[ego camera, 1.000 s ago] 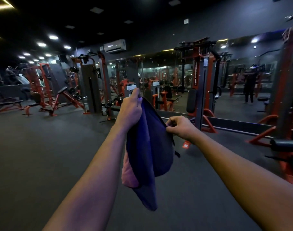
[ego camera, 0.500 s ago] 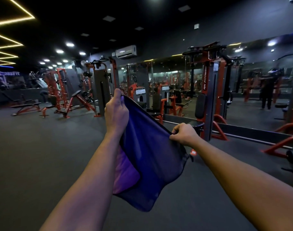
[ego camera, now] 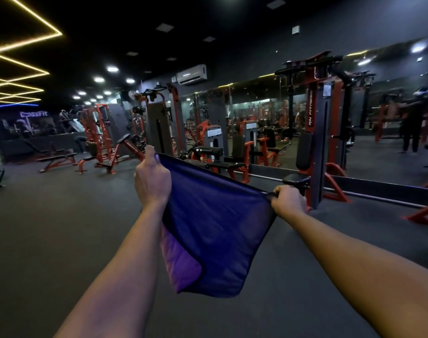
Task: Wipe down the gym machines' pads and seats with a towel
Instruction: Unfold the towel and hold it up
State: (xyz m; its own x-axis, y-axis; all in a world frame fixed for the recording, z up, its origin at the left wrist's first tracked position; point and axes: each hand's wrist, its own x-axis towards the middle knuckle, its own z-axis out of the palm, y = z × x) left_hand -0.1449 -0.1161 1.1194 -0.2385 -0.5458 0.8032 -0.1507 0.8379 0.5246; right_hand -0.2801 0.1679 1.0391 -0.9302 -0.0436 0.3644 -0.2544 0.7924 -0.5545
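Note:
A dark blue towel (ego camera: 215, 228) with a purple underside hangs stretched between my hands, in the air above the gym floor. My left hand (ego camera: 152, 179) grips its upper left corner, thumb up. My right hand (ego camera: 289, 200) pinches the upper right corner, lower and to the right. The towel's lower edge folds back at the bottom left and shows purple. Behind my right hand stands a red and grey weight-stack machine (ego camera: 316, 132) with a black back pad (ego camera: 303, 151) and a black seat (ego camera: 296, 178).
Red machines and benches (ego camera: 59, 159) line the far left and the middle along a mirrored wall (ego camera: 378, 132). A black padded bench (ego camera: 228, 165) stands just behind the towel. A person shows in the mirror at right. Dark rubber floor (ego camera: 49, 228) spreads in front of me.
My hands have moved apart and pulled the bunched towel open into a taut sheet. The view has swung left and closer to the machines.

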